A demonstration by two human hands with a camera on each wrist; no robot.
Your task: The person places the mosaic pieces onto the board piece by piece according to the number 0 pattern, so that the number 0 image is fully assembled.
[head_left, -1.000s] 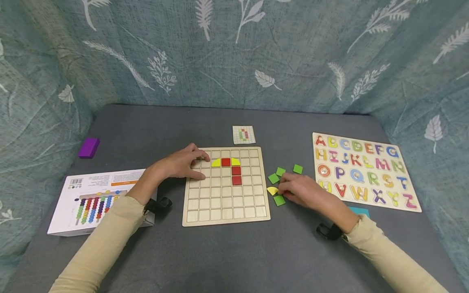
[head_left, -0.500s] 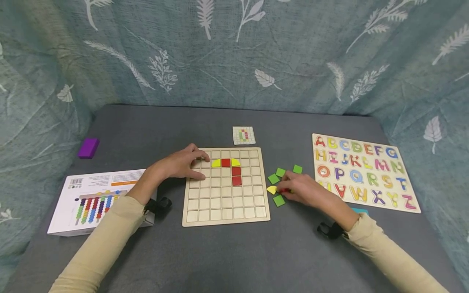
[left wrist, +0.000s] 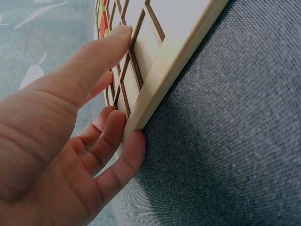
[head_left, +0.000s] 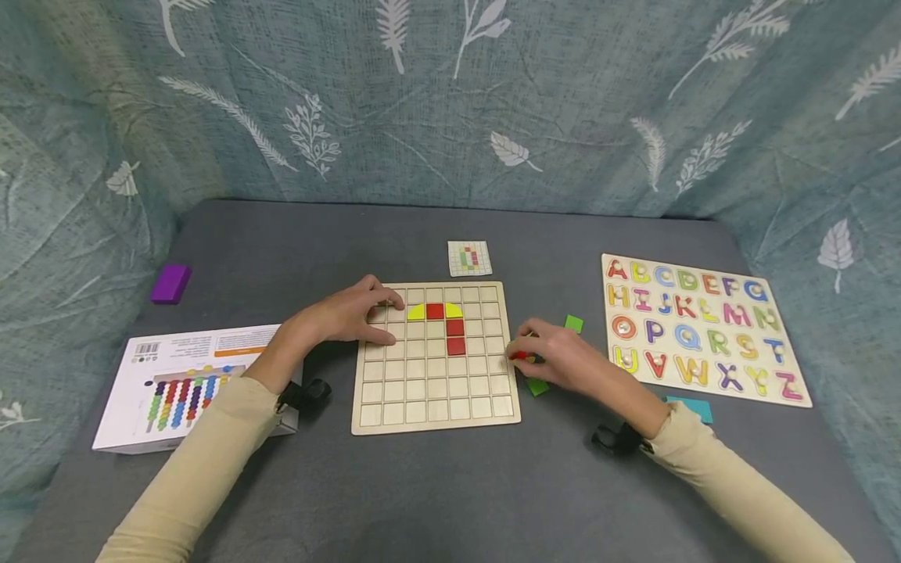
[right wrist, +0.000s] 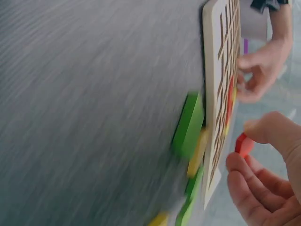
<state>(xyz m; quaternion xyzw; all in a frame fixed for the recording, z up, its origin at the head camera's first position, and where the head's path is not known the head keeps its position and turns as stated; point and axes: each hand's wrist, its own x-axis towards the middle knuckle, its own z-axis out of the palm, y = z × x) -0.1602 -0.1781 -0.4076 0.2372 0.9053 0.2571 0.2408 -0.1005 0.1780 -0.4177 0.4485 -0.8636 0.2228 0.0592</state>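
Likely a placing step: right hand point(head_left: 556, 356) pinches small flat red block point(right wrist: 244, 144), thumb against fingers, by right edge of pale wooden grid board point(head_left: 436, 389), left hand point(head_left: 345, 317) loosely spread at left edge; next calls for seating block in a cell.

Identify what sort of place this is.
Probably a tabletop play or recording setup: a blue-green leaf-print fabric curtain behind and beside a grey cloth-covered table, which holds a square, pale wooden grid board and a multicoloured wooden alphabet puzzle.
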